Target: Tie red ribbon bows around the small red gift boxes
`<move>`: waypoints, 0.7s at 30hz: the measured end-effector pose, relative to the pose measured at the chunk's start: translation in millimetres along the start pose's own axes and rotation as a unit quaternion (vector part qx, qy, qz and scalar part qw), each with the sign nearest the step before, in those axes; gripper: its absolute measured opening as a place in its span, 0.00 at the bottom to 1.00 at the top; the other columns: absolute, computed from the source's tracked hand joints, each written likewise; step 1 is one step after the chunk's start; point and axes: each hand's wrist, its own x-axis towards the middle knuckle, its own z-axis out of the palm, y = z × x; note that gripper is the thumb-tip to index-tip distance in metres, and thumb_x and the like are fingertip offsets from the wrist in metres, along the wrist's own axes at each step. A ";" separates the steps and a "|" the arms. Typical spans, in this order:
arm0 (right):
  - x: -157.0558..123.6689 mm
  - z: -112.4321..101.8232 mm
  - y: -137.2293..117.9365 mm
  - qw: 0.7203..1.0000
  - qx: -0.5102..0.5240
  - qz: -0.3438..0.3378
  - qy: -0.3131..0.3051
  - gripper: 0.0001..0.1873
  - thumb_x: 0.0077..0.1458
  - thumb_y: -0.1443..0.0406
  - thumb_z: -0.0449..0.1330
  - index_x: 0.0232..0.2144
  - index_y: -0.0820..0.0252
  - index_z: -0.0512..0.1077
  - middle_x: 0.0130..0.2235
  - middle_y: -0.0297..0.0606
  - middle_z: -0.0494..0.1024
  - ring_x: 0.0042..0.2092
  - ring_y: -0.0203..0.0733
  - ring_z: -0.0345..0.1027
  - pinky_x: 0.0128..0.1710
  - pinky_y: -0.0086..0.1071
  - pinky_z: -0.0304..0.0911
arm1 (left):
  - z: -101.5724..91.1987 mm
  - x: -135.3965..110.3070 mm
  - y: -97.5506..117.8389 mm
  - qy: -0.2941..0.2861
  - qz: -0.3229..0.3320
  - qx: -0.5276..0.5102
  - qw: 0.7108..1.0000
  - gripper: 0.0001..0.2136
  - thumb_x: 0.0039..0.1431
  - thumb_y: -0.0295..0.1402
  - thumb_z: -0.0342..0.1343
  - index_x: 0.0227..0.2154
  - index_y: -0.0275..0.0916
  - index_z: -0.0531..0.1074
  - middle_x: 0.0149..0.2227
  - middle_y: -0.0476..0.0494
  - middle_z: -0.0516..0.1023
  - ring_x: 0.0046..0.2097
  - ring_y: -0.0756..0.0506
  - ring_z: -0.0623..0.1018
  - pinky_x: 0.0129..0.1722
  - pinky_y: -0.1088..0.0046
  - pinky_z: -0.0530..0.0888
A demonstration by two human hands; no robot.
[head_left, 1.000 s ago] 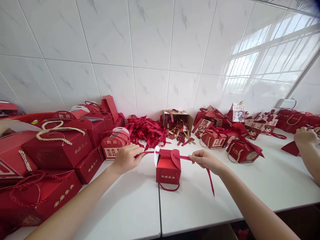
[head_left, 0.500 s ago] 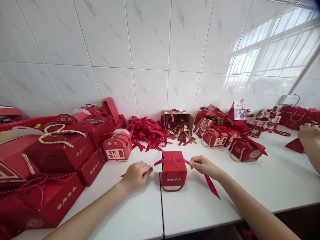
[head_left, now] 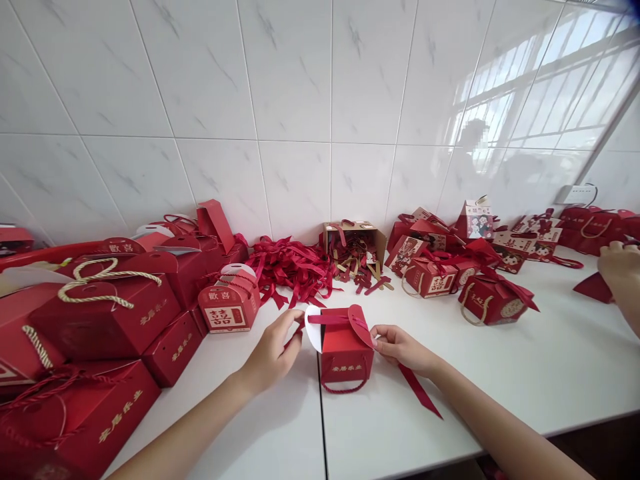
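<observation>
A small red gift box (head_left: 345, 353) with gold lettering and a cord handle stands on the white table between my hands. A dark red ribbon (head_left: 333, 320) runs across its top and through the two side flaps, which stand partly raised. At the box's left, my left hand (head_left: 275, 347) is closed around one part of the ribbon, close to the pale flap. My right hand (head_left: 400, 347) pinches the ribbon beside the right flap. From that hand the loose tail slants down over the table.
Stacked red boxes (head_left: 105, 313) fill the left side. Behind lie a heap of red ribbons (head_left: 293, 267) and an open carton (head_left: 380, 247) of small tags. Finished boxes (head_left: 495, 300) stand at right. Another person's hand (head_left: 620, 270) holds something red at the far right.
Both side flaps have risen from the box top. My left hand has turned upward by the left flap, and my right hand has moved slightly closer to the box.
</observation>
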 end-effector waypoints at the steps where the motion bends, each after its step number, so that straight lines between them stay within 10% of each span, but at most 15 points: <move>1: 0.3 0.1 0.2 1.000 -0.001 0.001 0.003 0.22 0.51 0.47 0.60 0.30 0.59 0.64 0.20 0.23 0.52 0.21 0.28 0.40 0.22 0.29 0.34 | 2.3 3.2 6.9 -0.016 -0.050 -0.094 0.994 0.11 0.51 0.26 0.48 0.38 0.40 0.65 0.40 0.45 0.71 0.44 0.46 0.70 0.47 0.71 0.66; 7: -0.5 2.0 0.0 0.999 -0.025 0.013 0.026 0.22 0.49 0.47 0.61 0.27 0.59 0.63 0.21 0.24 0.54 0.22 0.28 0.41 0.22 0.29 0.36 | 11.0 24.6 25.7 -0.075 -0.241 -0.280 0.926 0.08 0.45 0.36 0.45 0.30 0.40 0.60 0.25 0.53 0.58 0.22 0.53 0.56 0.20 0.77 0.53; 21: -12.3 -30.4 -4.9 0.992 -0.092 0.022 0.080 0.26 0.45 0.44 0.63 0.23 0.60 0.62 0.20 0.25 0.52 0.23 0.30 0.39 0.24 0.29 0.34 | 19.7 22.8 5.9 -0.103 -0.320 -0.245 0.909 0.23 0.43 0.52 0.63 0.23 0.38 0.60 0.20 0.57 0.54 0.22 0.55 0.49 0.23 0.73 0.41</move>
